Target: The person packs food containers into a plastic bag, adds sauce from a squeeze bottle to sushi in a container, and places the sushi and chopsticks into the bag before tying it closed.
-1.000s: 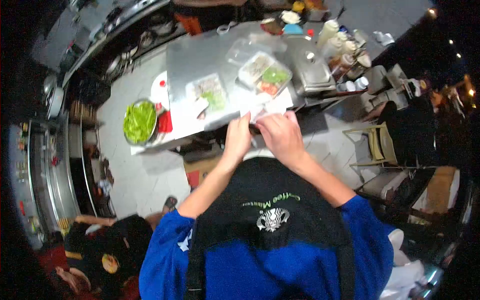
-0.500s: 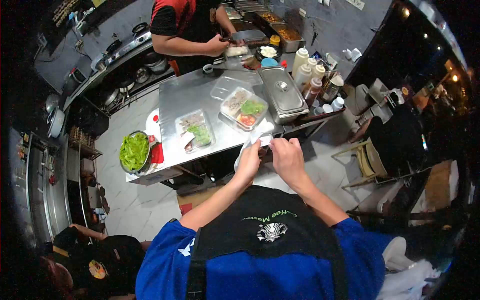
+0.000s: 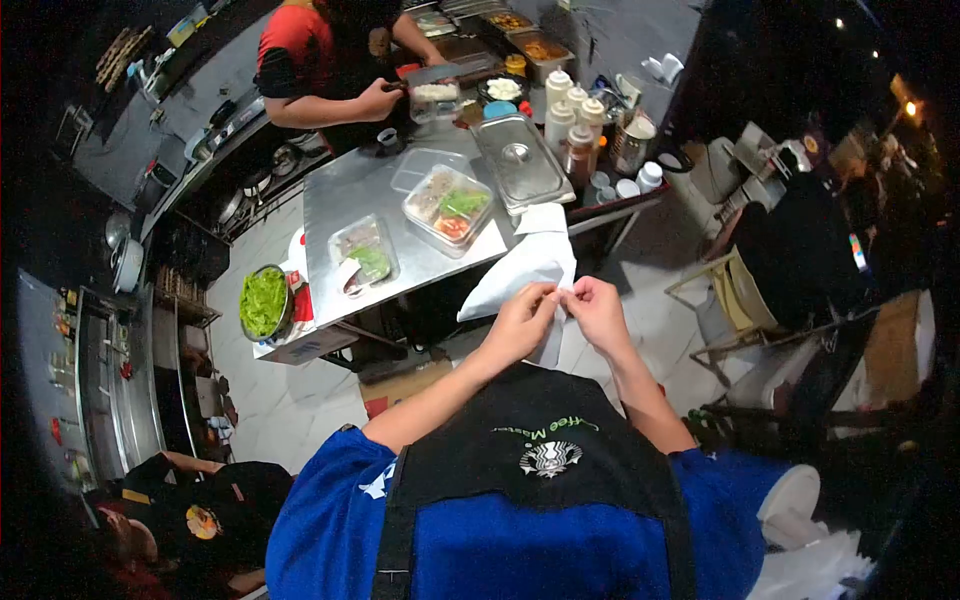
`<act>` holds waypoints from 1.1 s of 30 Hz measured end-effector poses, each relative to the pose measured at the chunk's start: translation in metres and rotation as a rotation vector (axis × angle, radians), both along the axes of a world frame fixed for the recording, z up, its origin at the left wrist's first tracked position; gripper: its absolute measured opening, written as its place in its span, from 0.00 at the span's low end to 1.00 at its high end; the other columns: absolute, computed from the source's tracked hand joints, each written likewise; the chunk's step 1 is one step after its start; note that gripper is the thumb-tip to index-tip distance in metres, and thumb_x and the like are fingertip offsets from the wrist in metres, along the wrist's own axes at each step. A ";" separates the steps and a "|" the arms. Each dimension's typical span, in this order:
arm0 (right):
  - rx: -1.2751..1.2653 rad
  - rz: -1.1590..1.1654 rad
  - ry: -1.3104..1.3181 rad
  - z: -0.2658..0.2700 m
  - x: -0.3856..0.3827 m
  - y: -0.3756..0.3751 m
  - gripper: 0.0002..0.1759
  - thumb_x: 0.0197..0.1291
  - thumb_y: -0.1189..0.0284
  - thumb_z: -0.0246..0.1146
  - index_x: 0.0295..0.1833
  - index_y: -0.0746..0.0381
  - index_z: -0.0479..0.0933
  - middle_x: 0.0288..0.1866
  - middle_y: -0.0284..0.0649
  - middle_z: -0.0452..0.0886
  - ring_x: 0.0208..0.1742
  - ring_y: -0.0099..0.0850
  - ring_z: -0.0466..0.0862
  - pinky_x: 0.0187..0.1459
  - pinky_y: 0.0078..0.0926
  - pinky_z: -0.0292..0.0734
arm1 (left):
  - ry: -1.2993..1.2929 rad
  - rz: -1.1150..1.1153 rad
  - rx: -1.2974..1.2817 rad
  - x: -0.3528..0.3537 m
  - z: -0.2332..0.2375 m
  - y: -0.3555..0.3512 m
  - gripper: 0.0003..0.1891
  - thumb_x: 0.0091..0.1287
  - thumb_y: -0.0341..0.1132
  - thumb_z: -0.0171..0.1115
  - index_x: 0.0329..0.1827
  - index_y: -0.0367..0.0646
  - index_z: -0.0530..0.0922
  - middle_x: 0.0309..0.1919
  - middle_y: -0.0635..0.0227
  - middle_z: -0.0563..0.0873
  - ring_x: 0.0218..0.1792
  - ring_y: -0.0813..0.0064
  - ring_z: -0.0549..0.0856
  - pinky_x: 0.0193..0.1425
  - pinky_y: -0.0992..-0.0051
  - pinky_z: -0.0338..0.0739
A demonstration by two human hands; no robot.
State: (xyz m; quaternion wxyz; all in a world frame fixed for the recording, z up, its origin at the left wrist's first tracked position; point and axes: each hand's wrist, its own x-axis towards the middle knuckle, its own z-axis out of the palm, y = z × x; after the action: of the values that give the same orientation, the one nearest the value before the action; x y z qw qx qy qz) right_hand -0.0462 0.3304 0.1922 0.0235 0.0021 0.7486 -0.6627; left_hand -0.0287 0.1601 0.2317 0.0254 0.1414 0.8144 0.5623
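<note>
My left hand (image 3: 520,325) and my right hand (image 3: 597,315) meet in front of my apron, fingertips pinched on the edge of a white plastic bag (image 3: 520,272). The bag hangs spread out beyond my fingers, its upper end by the table's front edge. Just past it on the steel table (image 3: 345,185) sits a clear food container (image 3: 447,210) with meat, green lettuce and something red. To its left is a second clear container (image 3: 362,258) with meat and greens. An empty-looking clear lid (image 3: 432,168) lies behind them.
A lidded steel pan (image 3: 515,155), squeeze bottles (image 3: 575,115) and cups (image 3: 640,183) line the table's right side. A bowl of lettuce (image 3: 265,302) stands front left. Across the table a co-worker's hand (image 3: 380,100) holds a container of white food. Chairs (image 3: 735,315) are at right.
The white bag has gone from bunched between my hands to spread out ahead of them. Both hands are slightly lower and closer together. The view has shifted.
</note>
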 end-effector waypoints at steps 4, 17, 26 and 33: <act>-0.236 0.004 -0.076 0.012 0.019 0.024 0.16 0.63 0.68 0.70 0.25 0.60 0.74 0.22 0.29 0.78 0.23 0.14 0.72 0.25 0.16 0.67 | 0.087 -0.063 -0.068 0.002 -0.007 0.029 0.13 0.69 0.38 0.64 0.47 0.36 0.78 0.34 0.58 0.85 0.33 0.72 0.84 0.37 0.71 0.78; -0.703 -0.558 0.088 -0.037 0.065 0.133 0.09 0.68 0.76 0.61 0.32 0.60 0.75 0.31 0.32 0.78 0.33 0.19 0.76 0.42 0.22 0.75 | 0.269 0.458 -0.324 -0.020 -0.023 -0.057 0.10 0.67 0.30 0.57 0.31 0.33 0.71 0.24 0.47 0.77 0.25 0.49 0.77 0.32 0.58 0.72; -0.999 -0.229 -0.005 -0.033 0.044 0.034 0.06 0.70 0.75 0.57 0.38 0.53 0.71 0.35 0.27 0.75 0.39 0.20 0.77 0.47 0.25 0.76 | 0.479 0.096 -0.614 0.024 -0.014 -0.061 0.41 0.47 0.42 0.77 0.67 0.44 0.68 0.66 0.54 0.71 0.65 0.53 0.73 0.65 0.52 0.63; -0.195 0.093 -0.019 -0.027 0.004 -0.017 0.11 0.64 0.75 0.64 0.40 0.56 0.66 0.33 0.34 0.72 0.36 0.28 0.76 0.41 0.25 0.73 | 0.104 0.276 -0.245 0.016 -0.048 -0.094 0.16 0.57 0.22 0.53 0.50 0.37 0.79 0.46 0.48 0.84 0.49 0.48 0.84 0.54 0.61 0.78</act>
State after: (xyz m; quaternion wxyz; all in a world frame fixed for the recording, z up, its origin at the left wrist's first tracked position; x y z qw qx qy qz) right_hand -0.0423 0.3134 0.1652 0.0617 -0.0285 0.6795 -0.7305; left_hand -0.0124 0.0661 0.1837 -0.0770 0.0533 0.8887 0.4488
